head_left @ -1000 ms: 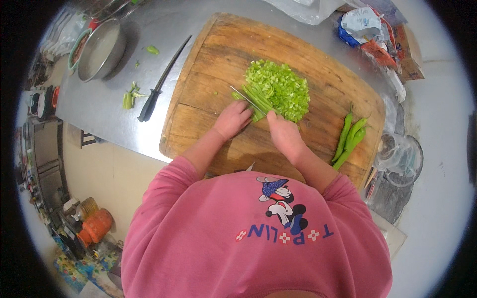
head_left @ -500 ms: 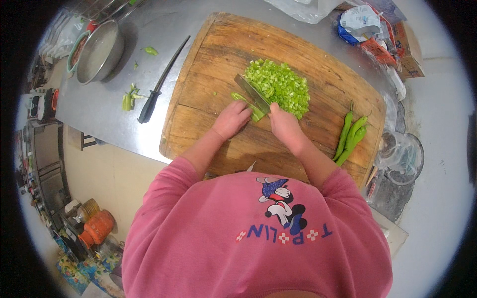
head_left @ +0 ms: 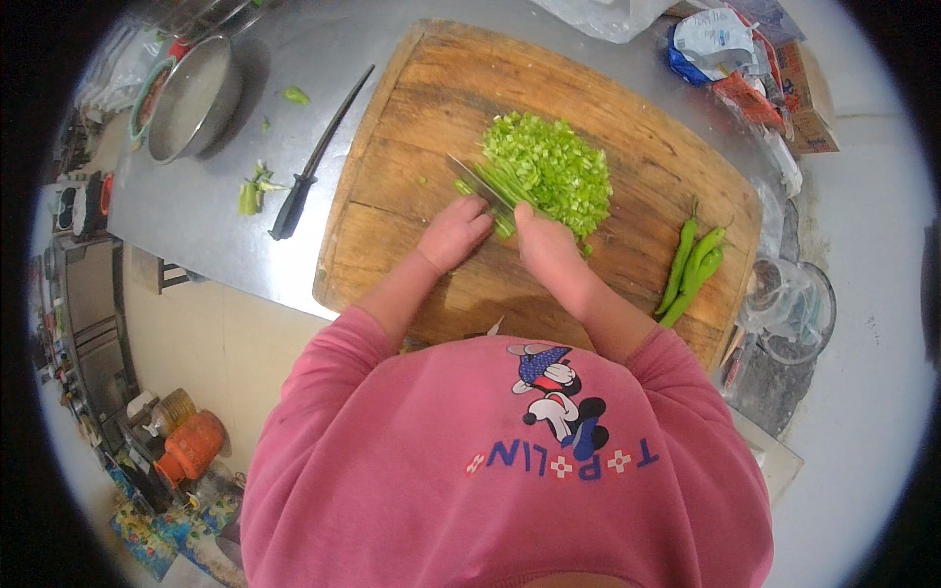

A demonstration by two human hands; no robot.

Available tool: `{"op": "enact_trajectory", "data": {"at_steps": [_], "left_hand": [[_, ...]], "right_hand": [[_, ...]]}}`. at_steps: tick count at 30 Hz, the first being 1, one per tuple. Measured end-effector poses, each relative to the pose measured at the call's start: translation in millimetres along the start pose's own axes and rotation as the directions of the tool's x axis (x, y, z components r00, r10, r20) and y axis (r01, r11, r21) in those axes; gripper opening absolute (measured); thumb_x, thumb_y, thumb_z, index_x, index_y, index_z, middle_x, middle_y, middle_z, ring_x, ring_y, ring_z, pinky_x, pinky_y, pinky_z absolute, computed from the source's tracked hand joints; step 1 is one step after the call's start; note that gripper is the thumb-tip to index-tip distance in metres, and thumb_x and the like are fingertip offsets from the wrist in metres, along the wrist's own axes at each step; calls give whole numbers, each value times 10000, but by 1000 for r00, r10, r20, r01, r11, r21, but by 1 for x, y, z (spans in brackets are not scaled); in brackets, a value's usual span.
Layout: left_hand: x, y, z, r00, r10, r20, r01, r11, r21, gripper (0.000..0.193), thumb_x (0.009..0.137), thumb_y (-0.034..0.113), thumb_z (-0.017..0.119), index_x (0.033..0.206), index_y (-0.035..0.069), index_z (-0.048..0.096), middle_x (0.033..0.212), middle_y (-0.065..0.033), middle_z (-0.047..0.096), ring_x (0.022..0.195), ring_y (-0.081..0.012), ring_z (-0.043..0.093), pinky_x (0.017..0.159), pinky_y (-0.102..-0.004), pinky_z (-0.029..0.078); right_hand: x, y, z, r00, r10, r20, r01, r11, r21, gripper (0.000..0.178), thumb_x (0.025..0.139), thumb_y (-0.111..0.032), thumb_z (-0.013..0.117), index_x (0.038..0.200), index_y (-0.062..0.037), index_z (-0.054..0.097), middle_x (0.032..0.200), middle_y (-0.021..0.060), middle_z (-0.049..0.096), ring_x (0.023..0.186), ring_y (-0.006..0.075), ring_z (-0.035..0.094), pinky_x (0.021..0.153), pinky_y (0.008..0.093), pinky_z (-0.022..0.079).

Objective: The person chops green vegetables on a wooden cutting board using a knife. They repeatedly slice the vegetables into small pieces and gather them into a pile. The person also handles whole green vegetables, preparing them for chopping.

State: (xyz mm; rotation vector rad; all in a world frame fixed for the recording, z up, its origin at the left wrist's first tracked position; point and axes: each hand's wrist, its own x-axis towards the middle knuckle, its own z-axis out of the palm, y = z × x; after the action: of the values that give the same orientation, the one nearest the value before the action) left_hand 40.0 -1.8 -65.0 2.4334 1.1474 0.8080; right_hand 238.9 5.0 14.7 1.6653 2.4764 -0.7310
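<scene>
A broad wooden cutting board [head_left: 392, 186] lies before me. My right hand [head_left: 549, 245] is closed around the handle of a kitchen knife [head_left: 472, 176], its blade slanting up and to the left. Under the bent fingers of my left hand [head_left: 457, 233], green pepper strips [head_left: 504, 226] are pressed to the board, close beside the blade. Beyond the knife's right side sits a heap of chopped green pepper [head_left: 564, 171], with freshly cut strips along its near left edge. Whole long green peppers [head_left: 678, 265] lie together at the board's right side.
Left of the board, a honing steel [head_left: 319, 162] rests on the metal table [head_left: 186, 206] near pepper stem ends [head_left: 253, 194]. A metal bowl [head_left: 199, 103] stands farther left. Plastic packages [head_left: 716, 47] and a cardboard box [head_left: 809, 103] occupy the far right.
My right hand and the knife have shifted slightly left, toward my left hand. More cut pepper strips now lie between the blade and the heap. My left hand stays nearly in place.
</scene>
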Motion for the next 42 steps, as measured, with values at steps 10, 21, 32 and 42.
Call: {"op": "enact_trajectory", "data": {"at_steps": [10, 21, 32, 42], "left_hand": [[-11, 3, -9, 998, 54, -39, -52, 998, 47, 337, 756, 79, 650, 1088, 45, 607, 1108, -175, 588, 1024, -377, 577, 876, -433, 491], [-7, 15, -3, 1000, 24, 14, -24, 999, 32, 295, 767, 85, 631, 1058, 38, 621, 1107, -163, 595, 1001, -361, 576, 874, -437, 484], [-9, 27, -11, 999, 40, 26, -43, 993, 110, 314, 805, 101, 562, 1109, 34, 603, 1159, -168, 576, 1082, -349, 557, 927, -433, 466], [42, -17, -42, 957, 202, 209, -213, 977, 28, 654, 732, 196, 763, 1309, 48, 493, 1322, -206, 501, 1202, -409, 499, 1013, -468, 431]], "right_hand": [[-22, 7, -5, 999, 44, -14, -42, 995, 87, 144, 871, -29, 483, 1006, 12, 454, 894, 252, 651, 806, 451, 650, 703, 523, 513], [-16, -2, -6, 999, -8, 47, 8, 1000, 4, 139, 858, -2, 469, 996, 4, 458, 847, 271, 648, 802, 426, 665, 695, 513, 523], [-9, 1, 9, 990, 26, -137, 1, 980, 197, 148, 939, -147, 504, 996, -18, 460, 822, 254, 653, 797, 461, 639, 702, 536, 502], [-82, 26, -16, 914, 320, -251, -232, 917, 325, 216, 958, -228, 527, 980, -33, 438, 825, 272, 631, 789, 490, 601, 678, 566, 463]]}}
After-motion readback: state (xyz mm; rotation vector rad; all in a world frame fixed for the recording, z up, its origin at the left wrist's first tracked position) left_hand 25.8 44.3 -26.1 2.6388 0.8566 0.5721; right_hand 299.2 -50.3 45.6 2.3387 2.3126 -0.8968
